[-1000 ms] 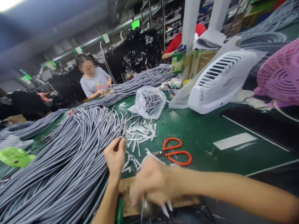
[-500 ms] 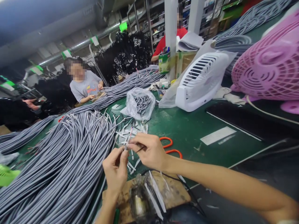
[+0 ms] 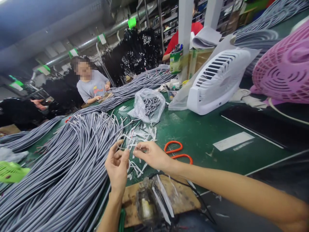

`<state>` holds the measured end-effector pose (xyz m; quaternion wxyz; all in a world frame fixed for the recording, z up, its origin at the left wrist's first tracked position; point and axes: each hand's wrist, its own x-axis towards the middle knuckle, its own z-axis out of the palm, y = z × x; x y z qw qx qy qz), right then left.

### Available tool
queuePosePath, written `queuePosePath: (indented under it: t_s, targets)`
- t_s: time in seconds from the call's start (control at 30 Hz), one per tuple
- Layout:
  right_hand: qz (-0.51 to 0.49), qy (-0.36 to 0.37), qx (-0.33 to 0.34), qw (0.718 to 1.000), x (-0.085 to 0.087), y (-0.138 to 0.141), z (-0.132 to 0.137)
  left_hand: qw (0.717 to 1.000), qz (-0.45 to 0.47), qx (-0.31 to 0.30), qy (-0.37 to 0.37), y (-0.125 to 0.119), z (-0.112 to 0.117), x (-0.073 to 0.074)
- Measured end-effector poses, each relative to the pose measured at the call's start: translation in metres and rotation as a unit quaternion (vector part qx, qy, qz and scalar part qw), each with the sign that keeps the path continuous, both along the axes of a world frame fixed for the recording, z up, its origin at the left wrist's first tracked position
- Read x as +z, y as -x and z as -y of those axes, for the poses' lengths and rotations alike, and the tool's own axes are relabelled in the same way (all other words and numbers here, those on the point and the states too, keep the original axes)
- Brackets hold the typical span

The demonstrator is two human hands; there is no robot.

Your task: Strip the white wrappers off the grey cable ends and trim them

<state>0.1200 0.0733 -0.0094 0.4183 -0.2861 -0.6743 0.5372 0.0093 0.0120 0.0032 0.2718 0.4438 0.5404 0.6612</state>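
Observation:
My left hand (image 3: 117, 168) is raised over the near end of a big bundle of grey cables (image 3: 70, 161), thumb and fingers pinched on one cable's end. My right hand (image 3: 151, 155) is a few centimetres to its right, fingertips pinched on something too small to name. Cut white strips (image 3: 142, 133) lie scattered on the green table (image 3: 205, 135) just beyond both hands. Orange-handled scissors (image 3: 178, 151) rest behind my right wrist. Below my hands is a wooden board (image 3: 183, 201) carrying a small tool and more strips.
A clear bag of small dark tubes (image 3: 150, 106) sits behind the strips. A white fan (image 3: 217, 80) and a pink fan (image 3: 285, 67) stand at the right. A green basket (image 3: 11, 170) is far left. A co-worker in a grey shirt (image 3: 93, 86) works across the cables.
My right hand came up from the wooden board to meet my left hand at the cable end. The two hands have since moved slightly apart, and the view has shifted a little.

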Motion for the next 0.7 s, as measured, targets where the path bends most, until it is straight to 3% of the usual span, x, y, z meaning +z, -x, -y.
queuePosePath:
  t_s: [0.07, 0.13, 0.23, 0.33, 0.4, 0.57, 0.63, 0.7]
  targets:
    - [0.03, -0.014, -0.035, 0.999, -0.001, -0.002, -0.003, 0.999, 0.032, -0.034, 0.02, 0.002, -0.001, 0.001]
    - [0.025, -0.053, -0.129, 0.99, 0.003, -0.009, -0.006, 0.996, 0.06, -0.064, 0.023, 0.003, 0.0, 0.003]
    - [-0.041, -0.193, -0.25, 0.948, 0.011, -0.02, -0.007, 0.992, 0.087, -0.085, 0.021, 0.004, 0.0, 0.004]
    - [-0.052, -0.372, -0.21, 0.903, 0.014, -0.023, 0.001, 0.989, 0.084, -0.111, 0.039, 0.004, 0.0, 0.001]
    - [-0.03, -0.429, -0.179, 0.885, 0.01, -0.021, 0.005, 0.988, 0.076, -0.128, 0.047, 0.002, 0.0, -0.002]
    - [-0.012, -0.474, -0.207, 0.856, 0.001, -0.016, 0.005, 0.978, 0.09, -0.167, 0.089, 0.001, 0.0, -0.004]
    - [-0.016, -0.451, -0.212, 0.866, 0.001, -0.015, 0.005, 0.975, 0.109, -0.171, 0.096, 0.001, 0.001, -0.002]
    - [-0.025, -0.392, -0.203, 0.897, 0.002, -0.014, 0.006, 0.971, 0.121, -0.177, 0.102, 0.001, 0.001, 0.0]
